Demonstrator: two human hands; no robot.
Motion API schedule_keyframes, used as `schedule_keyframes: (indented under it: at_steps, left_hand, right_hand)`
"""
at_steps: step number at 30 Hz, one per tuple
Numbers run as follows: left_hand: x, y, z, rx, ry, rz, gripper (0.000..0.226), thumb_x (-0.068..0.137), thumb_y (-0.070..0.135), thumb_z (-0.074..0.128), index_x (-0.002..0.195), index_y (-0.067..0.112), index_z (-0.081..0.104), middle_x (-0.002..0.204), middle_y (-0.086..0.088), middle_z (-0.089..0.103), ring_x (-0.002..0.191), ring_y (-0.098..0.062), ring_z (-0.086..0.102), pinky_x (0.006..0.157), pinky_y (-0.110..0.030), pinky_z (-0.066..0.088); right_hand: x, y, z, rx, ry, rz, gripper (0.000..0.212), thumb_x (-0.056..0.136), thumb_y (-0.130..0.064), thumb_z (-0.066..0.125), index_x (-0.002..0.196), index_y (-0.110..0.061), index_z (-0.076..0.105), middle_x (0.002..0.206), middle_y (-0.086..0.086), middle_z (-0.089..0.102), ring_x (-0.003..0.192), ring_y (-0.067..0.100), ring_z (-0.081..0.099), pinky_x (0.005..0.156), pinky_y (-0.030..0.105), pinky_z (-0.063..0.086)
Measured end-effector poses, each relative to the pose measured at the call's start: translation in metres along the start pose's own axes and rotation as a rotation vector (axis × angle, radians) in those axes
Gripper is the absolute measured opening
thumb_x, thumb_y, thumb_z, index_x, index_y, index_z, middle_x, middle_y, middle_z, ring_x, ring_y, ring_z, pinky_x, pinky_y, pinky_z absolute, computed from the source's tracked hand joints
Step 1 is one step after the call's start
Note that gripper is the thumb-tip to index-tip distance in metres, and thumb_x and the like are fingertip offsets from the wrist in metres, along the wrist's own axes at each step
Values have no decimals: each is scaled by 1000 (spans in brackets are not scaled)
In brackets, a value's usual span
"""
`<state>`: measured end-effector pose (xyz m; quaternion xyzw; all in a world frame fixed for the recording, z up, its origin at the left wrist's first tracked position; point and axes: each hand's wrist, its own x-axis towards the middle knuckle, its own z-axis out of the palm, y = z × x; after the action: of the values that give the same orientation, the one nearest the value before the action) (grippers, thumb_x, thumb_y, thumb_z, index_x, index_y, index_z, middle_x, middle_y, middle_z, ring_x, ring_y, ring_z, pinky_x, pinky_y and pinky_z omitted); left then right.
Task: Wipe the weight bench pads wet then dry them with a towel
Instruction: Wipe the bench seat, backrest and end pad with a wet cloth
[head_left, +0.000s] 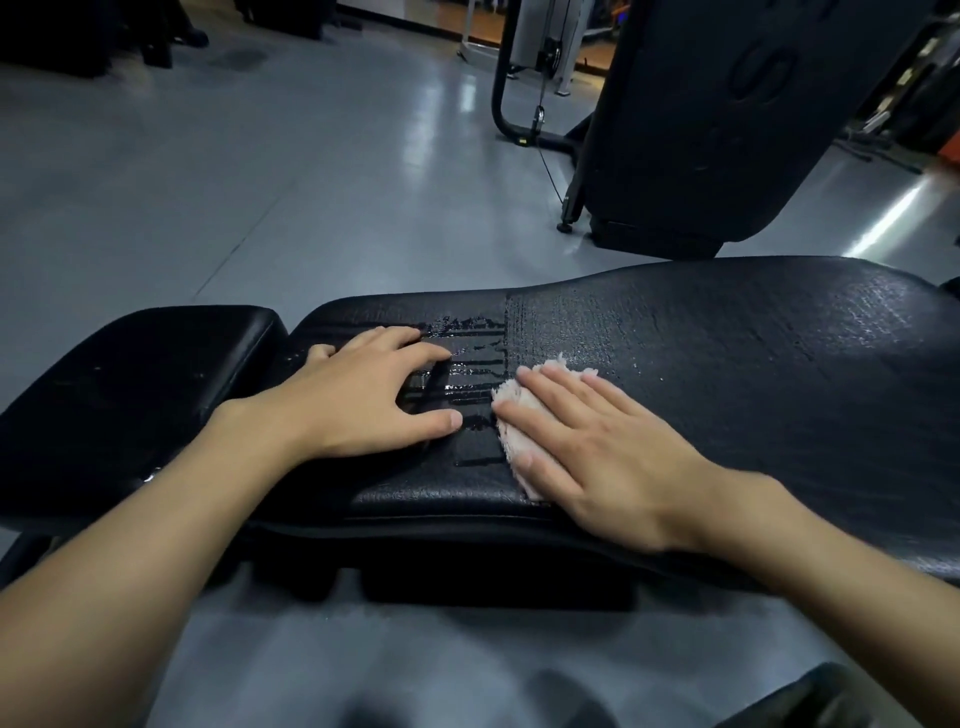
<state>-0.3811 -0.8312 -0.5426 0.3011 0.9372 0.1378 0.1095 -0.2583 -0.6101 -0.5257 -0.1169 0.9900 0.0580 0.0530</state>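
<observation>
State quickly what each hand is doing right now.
Left hand: open, flat on the bench pad.
Right hand: open, pressing the towel down.

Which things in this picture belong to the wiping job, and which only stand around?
Job:
cloth under the right hand
long pad with wet streaks
seat pad
left hand, resting on the long pad

Standing around:
upright pad behind
cable machine
floor
</observation>
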Motion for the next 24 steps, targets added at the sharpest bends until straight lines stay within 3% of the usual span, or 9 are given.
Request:
schedule_keyframes:
  at_steps: [4, 15, 24]
  left_hand:
    - [-2, -2, 3, 14, 18, -7, 101, 58, 94, 24, 148, 49, 26, 162, 14, 17, 150, -9, 9, 116, -58, 20]
    - [-10, -7, 8, -19, 46, -31, 95, 61, 92, 26, 146, 50, 30, 161, 16, 19, 150, -7, 14, 116, -57, 22]
    - [-14, -12, 9, -15, 22, -27, 95, 60, 95, 26, 146, 53, 26, 162, 19, 16, 150, -7, 13, 117, -56, 20]
  right_hand:
    - [52, 18, -6, 33, -40, 57, 58, 102, -56, 5, 157, -37, 10, 168, -3, 2, 153, 15, -4, 124, 38, -3]
    - [170, 55, -10, 60, -60, 226, 57, 101, -54, 16, 152, -31, 29, 159, 7, 31, 147, 24, 25, 119, 45, 15]
    - [104, 16, -4, 69, 6, 121, 57, 103, -51, 13, 156, -30, 19, 166, 5, 11, 153, 22, 4, 123, 45, 2]
